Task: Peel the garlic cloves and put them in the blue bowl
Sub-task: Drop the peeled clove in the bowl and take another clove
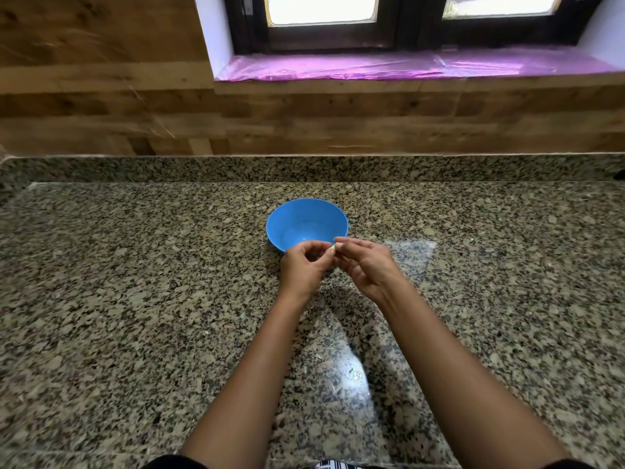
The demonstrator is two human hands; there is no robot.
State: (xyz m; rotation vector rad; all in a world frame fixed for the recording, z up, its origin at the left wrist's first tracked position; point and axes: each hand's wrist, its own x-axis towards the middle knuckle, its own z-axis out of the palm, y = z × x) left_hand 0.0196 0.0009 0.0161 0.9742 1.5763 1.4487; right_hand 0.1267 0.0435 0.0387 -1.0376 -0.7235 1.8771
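Left hand (302, 265) and right hand (367, 267) meet fingertip to fingertip. Both pinch one garlic clove (332, 248); only a pale sliver shows between the thumbs and forefingers. The blue bowl (280, 228) sits just beyond the fingertips, its near rim under them, likely so the peeled clove drops straight in. Long axis seemingly runs hand to hand; pointed end too small to tell.

Daylight pours in through the window (321, 8) ahead of you, its panes blown out to white. The polished desk (135, 299) throws back a bright streak of glare between your forearms and a paler patch right of the blue bowl (306, 225). Soft shadows lie beneath your arms. Your right hand (367, 265) is slightly smeared, and the forearms soften toward the bottom edge.
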